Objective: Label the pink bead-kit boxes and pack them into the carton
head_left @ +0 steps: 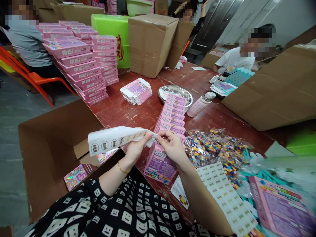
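My left hand (135, 150) grips a white sheet of round stickers (111, 140) between thumb and fingers; the sheet extends to the left. At the sheet's right end, the fingers of my right hand (172, 146) are pinched together at the edge. Whether a loose sticker is between them is too small to tell. Both hands are above a leaning row of pink boxes (161, 164) with barcodes on their edges. Beside my right forearm lies another sheet with small labels (225, 197).
An open cardboard box (44, 154) stands at the left. Stacked pink boxes (79, 69), flattened cartons (137, 90), a metal bowl (189, 95), a bottle (201, 104) and bags of colourful beads (214, 144) are on the red table (116, 115). A person in white (233, 59) sits across.
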`<state>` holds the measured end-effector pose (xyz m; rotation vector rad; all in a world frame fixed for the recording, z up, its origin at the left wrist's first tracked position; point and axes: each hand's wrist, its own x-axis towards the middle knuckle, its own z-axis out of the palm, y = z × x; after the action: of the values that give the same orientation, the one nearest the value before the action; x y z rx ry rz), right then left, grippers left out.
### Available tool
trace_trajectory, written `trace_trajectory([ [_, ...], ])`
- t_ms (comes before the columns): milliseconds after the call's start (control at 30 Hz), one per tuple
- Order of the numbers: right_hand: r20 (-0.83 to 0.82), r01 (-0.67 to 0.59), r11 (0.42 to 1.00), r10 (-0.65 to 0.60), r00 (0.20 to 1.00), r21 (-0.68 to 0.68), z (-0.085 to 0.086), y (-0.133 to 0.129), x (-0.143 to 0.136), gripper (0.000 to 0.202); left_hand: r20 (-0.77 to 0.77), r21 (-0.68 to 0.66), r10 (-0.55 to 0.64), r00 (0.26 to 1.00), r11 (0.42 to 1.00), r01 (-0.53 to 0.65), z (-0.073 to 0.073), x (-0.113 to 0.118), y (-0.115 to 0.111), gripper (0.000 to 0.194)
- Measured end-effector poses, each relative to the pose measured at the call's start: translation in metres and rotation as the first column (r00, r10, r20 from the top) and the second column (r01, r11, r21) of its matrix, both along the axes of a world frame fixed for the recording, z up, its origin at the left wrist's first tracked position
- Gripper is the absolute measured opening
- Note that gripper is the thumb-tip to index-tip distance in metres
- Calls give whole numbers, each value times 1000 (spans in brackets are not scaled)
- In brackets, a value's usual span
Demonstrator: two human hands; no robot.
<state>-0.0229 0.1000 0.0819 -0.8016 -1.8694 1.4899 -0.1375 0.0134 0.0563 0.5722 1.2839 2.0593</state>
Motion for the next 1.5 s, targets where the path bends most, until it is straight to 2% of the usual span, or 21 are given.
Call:
trace_trajectory([
  [167, 66, -69, 990, 61, 996, 121, 0, 7, 0, 39, 22, -34, -1, 1000, 999, 2, 1, -1, 5, 22],
  [267, 24, -58, 980, 55, 998, 188, 3, 10, 2, 25, 45, -60, -6, 999, 998, 9, 3, -1, 6, 24],
  [367, -61, -11, 935, 35, 998, 355, 9, 8, 4, 10, 91, -61, 10, 996, 998, -5, 2, -1, 11, 26],
  [467, -142, -33, 887, 110, 984, 460, 14, 15, 11, 11, 187, -41, 46, 981, 998, -39, -5, -7, 21, 29],
  [533, -220, 18, 905, 84, 972, 425, 12, 39, 17, 10, 285, -40, 103, 953, 995, -95, -16, -16, 33, 35],
  [600, -272, 158, 937, -71, 960, 313, 7, 85, 20, 16, 383, -47, 142, 913, 990, -134, -30, -30, 51, 40],
  [633, -270, 237, 938, -166, 948, 252, 4, 115, 21, 23, 428, -43, 122, 895, 993, -114, -37, -38, 62, 40],
  [700, -225, 347, 922, -306, 925, 172, -1, 182, 20, 38, 512, -18, -1, 859, 1000, 12, -52, -54, 87, 34],
  [800, -176, 390, 905, -362, 915, 171, -10, 274, 8, 44, 596, 49, -241, 766, 963, 265, -73, -74, 130, 24],
  [900, -117, 362, 912, -345, 931, 192, -21, 332, -11, 37, 608, 75, -357, 710, 915, 395, -98, -84, 176, 26],
  [1033, -21, 272, 940, -273, 962, 206, -40, 368, -29, 27, 600, 43, -362, 713, 905, 424, -128, -84, 232, 23],
  [1167, 52, 213, 954, -229, 972, 209, -58, 385, -30, 25, 613, 0, -355, 706, 894, 448, -143, -80, 274, 23],
  [1300, 69, 203, 954, -223, 972, 223, -71, 391, -26, 28, 619, -60, -300, 726, 904, 424, -151, -81, 298, 21],
  [1500, 61, 212, 936, -238, 969, 282, -79, 397, -30, 24, 608, -122, -239, 757, 914, 387, -158, -83, 321, 18],
])
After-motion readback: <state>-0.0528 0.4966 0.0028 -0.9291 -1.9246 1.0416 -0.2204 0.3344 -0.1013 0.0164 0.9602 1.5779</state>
